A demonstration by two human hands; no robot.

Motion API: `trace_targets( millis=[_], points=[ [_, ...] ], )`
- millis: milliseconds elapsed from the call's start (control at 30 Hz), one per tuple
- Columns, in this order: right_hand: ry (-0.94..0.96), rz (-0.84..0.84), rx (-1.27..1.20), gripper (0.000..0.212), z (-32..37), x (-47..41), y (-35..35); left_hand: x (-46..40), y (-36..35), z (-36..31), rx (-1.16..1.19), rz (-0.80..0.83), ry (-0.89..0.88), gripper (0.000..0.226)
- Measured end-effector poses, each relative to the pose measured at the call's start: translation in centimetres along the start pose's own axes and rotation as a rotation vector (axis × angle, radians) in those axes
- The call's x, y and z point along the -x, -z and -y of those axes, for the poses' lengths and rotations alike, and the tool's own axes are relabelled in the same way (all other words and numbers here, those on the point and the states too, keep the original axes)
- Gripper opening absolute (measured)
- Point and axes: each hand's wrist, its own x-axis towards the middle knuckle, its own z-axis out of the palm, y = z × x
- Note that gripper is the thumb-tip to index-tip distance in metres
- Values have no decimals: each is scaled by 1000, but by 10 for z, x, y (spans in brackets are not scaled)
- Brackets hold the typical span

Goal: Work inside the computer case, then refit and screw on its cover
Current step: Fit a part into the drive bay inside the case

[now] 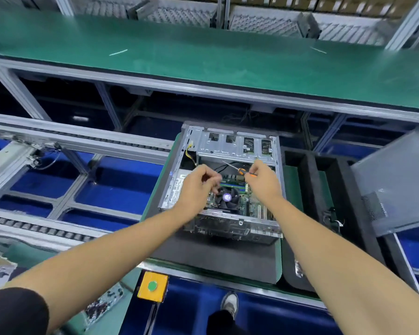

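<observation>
Computer case [230, 189] laid on its side on a dark mat [211, 259] atop the green-edged table [155, 189], open face up, presumably so the board and cooler fan [228, 197] can be reached straight from above. Left hand [198, 183] over the middle of the opening, fingers curled down just beside the fan, likely pinching or steadying some small part there; what sits between the fingertips too blurred to tell. Right hand [261, 181] clamped round the orange-and-black handle of a screwdriver [237, 168], shaft angled up and to the left over the drive bay, tip pointing away from the board rather than seated in any screw: a carrying or readying hold, judged so, not a driving one. Hands near each other, not touching, both above the motherboard. Cover [397, 182], a grey perforated panel, off the case and propped at a tilt well to the right, beyond black foam trays [324, 209], probably parked there to keep the opening free yet within reach for refitting. Yellow box with a green button [153, 286] at the near edge. Interior work apparently in hand; refitting and screwing the cover not yet begun.
</observation>
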Motion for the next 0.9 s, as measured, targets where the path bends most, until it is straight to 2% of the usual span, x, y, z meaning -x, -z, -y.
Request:
trace_targets(
  millis=[100, 300, 400, 500, 733, 900],
  points=[
    [8, 15, 37, 18, 1, -43, 28, -65, -17, -13, 196, 37, 176, 10],
    [74, 120, 74, 18, -2, -114, 81, -139, -40, 0, 173, 162, 261, 18],
    [153, 233, 63, 20, -7, -144, 104, -162, -49, 3, 195, 159, 301, 13],
    [210, 345, 89, 21, -8, -169, 121, -177, -56, 6, 175, 118, 348, 27],
    [265, 430, 140, 15, 1, -200, 134, -201, -72, 14, 93, 80, 291, 38],
    [292, 419, 203, 17, 11, -215, 137, -211, -72, 19, 68, 67, 239, 45]
  ],
)
